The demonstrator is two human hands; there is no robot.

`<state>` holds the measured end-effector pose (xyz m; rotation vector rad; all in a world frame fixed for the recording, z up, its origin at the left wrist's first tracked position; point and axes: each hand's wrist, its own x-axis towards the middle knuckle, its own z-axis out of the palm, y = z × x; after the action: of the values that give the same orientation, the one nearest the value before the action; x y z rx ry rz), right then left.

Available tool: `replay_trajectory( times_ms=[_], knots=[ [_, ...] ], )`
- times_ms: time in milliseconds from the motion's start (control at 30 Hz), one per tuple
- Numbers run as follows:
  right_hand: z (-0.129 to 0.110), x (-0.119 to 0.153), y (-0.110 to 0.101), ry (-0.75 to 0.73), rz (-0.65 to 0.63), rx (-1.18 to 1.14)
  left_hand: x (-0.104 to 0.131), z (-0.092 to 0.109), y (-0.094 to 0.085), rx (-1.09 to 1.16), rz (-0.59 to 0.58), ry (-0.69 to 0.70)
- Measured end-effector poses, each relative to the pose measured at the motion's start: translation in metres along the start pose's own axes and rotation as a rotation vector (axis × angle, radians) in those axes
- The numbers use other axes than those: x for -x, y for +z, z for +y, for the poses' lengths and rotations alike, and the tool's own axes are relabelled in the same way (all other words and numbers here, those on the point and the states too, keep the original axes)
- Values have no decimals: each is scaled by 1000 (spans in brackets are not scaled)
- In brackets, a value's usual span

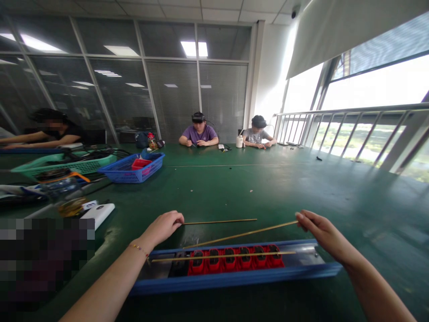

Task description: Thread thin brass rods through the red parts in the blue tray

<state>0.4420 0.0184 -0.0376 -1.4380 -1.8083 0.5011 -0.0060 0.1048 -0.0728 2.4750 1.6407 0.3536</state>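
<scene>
My left hand (169,222) is closed at the left end of a short-looking thin tan stick (221,221), low over the green table. Between the fingertips of my right hand (313,226) is the right end of another thin tan stick (241,235), which slants down leftward to the far edge of a long blue tray (234,278). A third tan stick (224,257) lies lengthwise across the tray. Beneath it, several red holders (204,264) with black tops stand in a row, beside a dark block (179,264) at their left.
On the left are a blue basket (134,174) with a red container, a green basket (67,166) with cables, a jar (63,192) and a white device (100,212). Across the green table (268,188) two people sit working; another person leans in at far left.
</scene>
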Motion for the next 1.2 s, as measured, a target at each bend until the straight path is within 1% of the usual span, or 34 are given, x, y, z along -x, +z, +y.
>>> replay_trajectory(
  times_ms=[100, 167, 267, 367, 433, 500, 567, 633, 667, 733, 767, 800, 867, 967, 1033, 1100, 1200],
  knots=[
    [12, -5, -5, 13, 49, 54, -1, -2, 2, 11, 4, -2],
    [15, -8, -3, 8, 47, 105, 0, -3, 2, 19, 5, -1],
    [14, -15, 6, -18, 20, 196, 1, -3, 2, 30, 8, -2],
    [12, -23, 18, -39, -19, 261, 3, 0, -5, 42, 33, -3],
    [12, -30, 26, -63, -75, 286, 5, 7, -15, 71, 93, 2],
    [11, -38, 34, -98, -149, 323, 12, 17, -31, 117, 166, 10],
    [8, -45, 43, -138, -226, 384, 24, 31, -50, 151, 173, 23],
    [3, -53, 52, -184, -286, 453, 40, 45, -67, 159, 103, 54],
    [0, -56, 57, -209, -305, 488, 50, 52, -73, 157, 48, 67],
    [-5, -63, 66, -249, -319, 555, 69, 60, -80, 137, -50, 70],
    [-8, -67, 70, -260, -322, 578, 77, 63, -80, 123, -77, 61],
    [-9, -71, 74, -263, -325, 590, 84, 64, -79, 110, -80, 45],
    [-9, -77, 81, -256, -344, 581, 94, 63, -71, 90, -95, 34],
    [-4, -82, 91, -244, -364, 535, 98, 62, -58, 61, -98, 42],
    [1, -83, 96, -236, -358, 507, 98, 63, -55, 43, -101, 51],
    [6, -82, 98, -226, -352, 480, 97, 63, -57, 32, -101, 73],
    [15, -82, 93, -208, -356, 383, 99, 58, -68, 10, -65, 100]
  ],
)
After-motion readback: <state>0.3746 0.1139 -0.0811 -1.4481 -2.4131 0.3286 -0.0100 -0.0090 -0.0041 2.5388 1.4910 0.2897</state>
